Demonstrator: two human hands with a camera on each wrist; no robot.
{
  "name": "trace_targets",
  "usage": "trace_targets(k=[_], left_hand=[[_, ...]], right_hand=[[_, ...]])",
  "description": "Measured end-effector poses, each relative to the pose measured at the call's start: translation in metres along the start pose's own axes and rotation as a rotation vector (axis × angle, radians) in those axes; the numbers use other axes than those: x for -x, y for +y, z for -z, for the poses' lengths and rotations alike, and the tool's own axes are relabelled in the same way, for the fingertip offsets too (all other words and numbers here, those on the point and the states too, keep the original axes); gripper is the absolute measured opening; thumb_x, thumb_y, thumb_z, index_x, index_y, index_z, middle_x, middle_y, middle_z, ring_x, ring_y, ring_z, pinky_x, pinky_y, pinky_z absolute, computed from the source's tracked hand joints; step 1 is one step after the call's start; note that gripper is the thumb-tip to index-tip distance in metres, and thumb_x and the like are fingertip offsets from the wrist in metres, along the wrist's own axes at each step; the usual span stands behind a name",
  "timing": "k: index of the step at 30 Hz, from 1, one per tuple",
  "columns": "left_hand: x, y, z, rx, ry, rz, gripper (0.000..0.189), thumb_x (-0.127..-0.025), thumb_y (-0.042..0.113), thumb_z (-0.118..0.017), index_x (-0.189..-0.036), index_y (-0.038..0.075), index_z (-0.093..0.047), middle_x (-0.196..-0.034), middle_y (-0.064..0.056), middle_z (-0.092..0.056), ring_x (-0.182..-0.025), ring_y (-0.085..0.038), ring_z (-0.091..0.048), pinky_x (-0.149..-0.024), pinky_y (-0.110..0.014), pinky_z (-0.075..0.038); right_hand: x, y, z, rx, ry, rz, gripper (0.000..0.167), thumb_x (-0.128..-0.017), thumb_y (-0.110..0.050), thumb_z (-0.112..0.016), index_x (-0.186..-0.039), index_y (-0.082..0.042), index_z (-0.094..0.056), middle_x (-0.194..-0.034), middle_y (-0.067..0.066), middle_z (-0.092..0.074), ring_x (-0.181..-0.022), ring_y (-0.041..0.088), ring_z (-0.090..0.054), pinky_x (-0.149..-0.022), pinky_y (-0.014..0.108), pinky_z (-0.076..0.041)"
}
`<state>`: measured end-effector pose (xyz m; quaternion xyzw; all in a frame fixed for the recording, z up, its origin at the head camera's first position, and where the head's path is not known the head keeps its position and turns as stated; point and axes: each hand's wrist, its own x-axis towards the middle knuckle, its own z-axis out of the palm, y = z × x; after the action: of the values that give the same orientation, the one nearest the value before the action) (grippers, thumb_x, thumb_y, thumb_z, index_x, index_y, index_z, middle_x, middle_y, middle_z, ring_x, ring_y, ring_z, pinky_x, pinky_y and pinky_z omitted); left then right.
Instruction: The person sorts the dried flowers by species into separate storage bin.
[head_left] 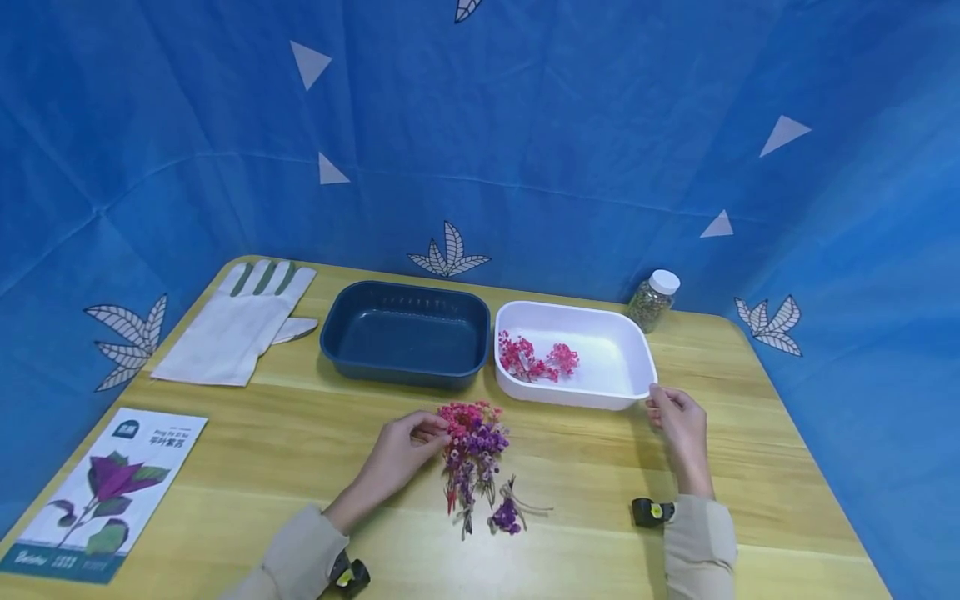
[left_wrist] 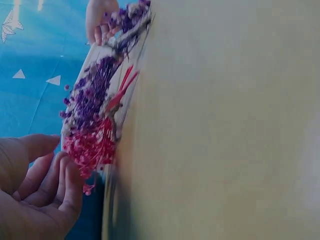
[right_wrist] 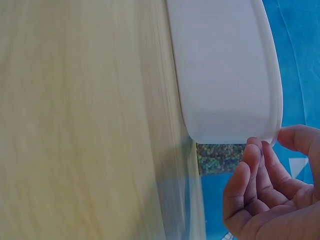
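My left hand [head_left: 411, 447] is at the left edge of the dried flower bunches on the table. Its fingertips are right at the pink bunch [head_left: 468, 413], with a small gap between thumb and fingers in the left wrist view. A purple bunch [head_left: 487, 440] overlaps the pink one, stems toward me. A smaller purple bunch [head_left: 506, 515] tied with twine lies just right of the stems. My right hand [head_left: 681, 421] pinches the near right corner of the white basin [head_left: 611, 360] between thumb and fingers. Pink dried flowers [head_left: 528, 360] lie inside the basin's left side.
A dark blue basin [head_left: 405, 340] stands left of the white one. A jar with a white lid [head_left: 654, 302] stands behind the white basin's right end. White gloves [head_left: 236, 325] and a seed packet [head_left: 105, 496] lie at the left. Blue cloth [head_left: 525, 167] hangs behind the table.
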<state>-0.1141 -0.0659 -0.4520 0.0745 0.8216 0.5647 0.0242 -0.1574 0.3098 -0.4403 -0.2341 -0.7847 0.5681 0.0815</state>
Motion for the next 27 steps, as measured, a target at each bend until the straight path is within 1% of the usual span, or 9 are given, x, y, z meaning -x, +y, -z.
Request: trace_targets(k=[6,11,16,21,24,27], left_hand=[[0.007,-0.006,-0.001,-0.006,-0.021,0.025,0.018,-0.079,0.0,-0.072,-0.096,0.001,-0.067,-0.087,-0.006,-0.068,-0.077,-0.016,-0.063,-0.07,-0.022,-0.052],[0.011,-0.011,-0.002,-0.027,-0.061,0.083,0.024,-0.077,0.006,-0.076,-0.098,0.001,-0.066,-0.09,-0.005,-0.066,-0.081,-0.014,-0.061,-0.073,-0.024,-0.051],[0.011,-0.013,-0.005,-0.075,-0.062,0.123,0.031,-0.075,0.015,-0.08,-0.098,0.002,-0.065,-0.089,-0.003,-0.064,-0.079,-0.013,-0.058,-0.073,-0.027,-0.05],[0.011,-0.009,-0.009,-0.187,-0.085,0.136,0.038,-0.072,0.024,-0.082,-0.097,0.003,-0.062,-0.085,-0.002,-0.059,-0.076,-0.014,-0.053,-0.069,-0.03,-0.047],[0.011,-0.007,-0.011,-0.269,-0.096,0.132,0.043,-0.07,0.03,-0.083,-0.096,0.003,-0.062,-0.083,-0.002,-0.057,-0.075,-0.015,-0.051,-0.067,-0.031,-0.045],[0.011,-0.005,-0.013,-0.325,-0.104,0.122,0.045,-0.069,0.034,-0.083,-0.095,0.003,-0.063,-0.083,-0.003,-0.057,-0.075,-0.016,-0.05,-0.067,-0.031,-0.045]], right_hand=[[-0.001,-0.002,0.001,-0.013,-0.001,0.0,0.035,-0.096,-0.029,-0.054,-0.111,0.003,-0.054,-0.073,-0.012,-0.06,-0.066,0.001,-0.056,-0.062,0.016,-0.049],[-0.001,-0.002,0.001,0.003,0.004,0.001,0.037,-0.096,-0.03,-0.053,-0.112,0.003,-0.054,-0.074,-0.013,-0.059,-0.067,0.001,-0.056,-0.062,0.015,-0.049],[-0.001,-0.001,0.0,0.009,-0.001,-0.007,0.039,-0.096,-0.031,-0.053,-0.113,0.004,-0.053,-0.075,-0.011,-0.06,-0.067,0.001,-0.056,-0.062,0.016,-0.049],[0.0,-0.001,0.0,0.014,0.001,-0.008,0.04,-0.097,-0.031,-0.052,-0.114,0.005,-0.053,-0.074,-0.012,-0.059,-0.068,0.002,-0.057,-0.062,0.016,-0.049],[0.0,-0.001,0.0,0.007,0.0,-0.006,0.039,-0.096,-0.03,-0.053,-0.113,0.005,-0.053,-0.073,-0.012,-0.059,-0.067,0.002,-0.057,-0.061,0.016,-0.049],[0.0,0.0,-0.001,-0.002,0.001,-0.007,0.038,-0.096,-0.029,-0.053,-0.113,0.005,-0.053,-0.072,-0.013,-0.059,-0.066,0.002,-0.057,-0.061,0.016,-0.049]])
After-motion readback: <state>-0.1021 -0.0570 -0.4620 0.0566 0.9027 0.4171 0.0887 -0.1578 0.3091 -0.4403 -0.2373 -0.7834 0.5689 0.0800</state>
